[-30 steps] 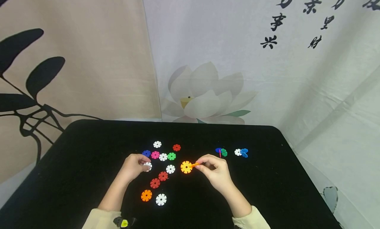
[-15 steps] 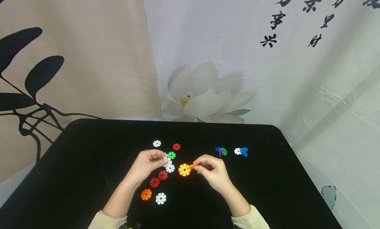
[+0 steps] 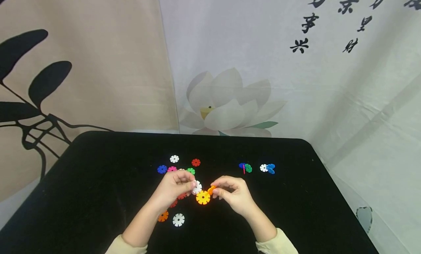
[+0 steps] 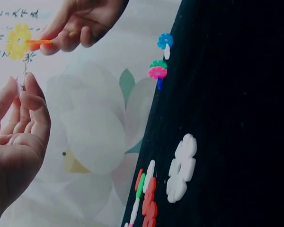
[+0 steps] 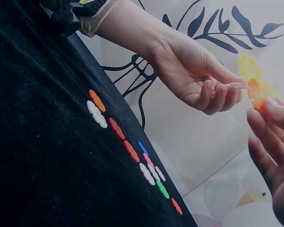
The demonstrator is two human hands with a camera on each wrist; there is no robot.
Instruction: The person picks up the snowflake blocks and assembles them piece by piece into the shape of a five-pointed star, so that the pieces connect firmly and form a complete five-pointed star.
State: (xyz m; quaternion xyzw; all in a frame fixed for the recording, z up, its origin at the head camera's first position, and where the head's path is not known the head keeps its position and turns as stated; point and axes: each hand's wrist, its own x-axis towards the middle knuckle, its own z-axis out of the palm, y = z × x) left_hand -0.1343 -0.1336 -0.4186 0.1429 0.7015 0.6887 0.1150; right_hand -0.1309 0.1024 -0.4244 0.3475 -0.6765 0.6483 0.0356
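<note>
In the head view my left hand (image 3: 177, 184) pinches a white snowflake disc (image 3: 197, 187) between thumb and fingertips. My right hand (image 3: 235, 195), facing it, pinches an orange snowflake disc (image 3: 212, 190) that is slotted into a yellow snowflake disc (image 3: 203, 197). The white disc's lower edge is right at the yellow one's upper rim. From the left wrist, the yellow disc (image 4: 19, 41) shows face-on and the orange disc (image 4: 39, 42) edge-on, both raised above the table. The right wrist view shows the white disc (image 5: 235, 85) edge-on, pointing at the yellow and orange pair.
Loose discs lie on the black table (image 3: 296, 217) around and below my left hand, among them a blue disc (image 3: 162, 169), a red disc (image 3: 196, 162) and a white disc (image 3: 178, 220). Two joined clusters, one blue-green-pink cluster (image 3: 248, 168) and one white-blue cluster (image 3: 270, 169), lie at back right.
My left hand has carried the white disc rightward to the yellow disc. My right hand has shifted slightly left and down, turning the orange and yellow pair.
</note>
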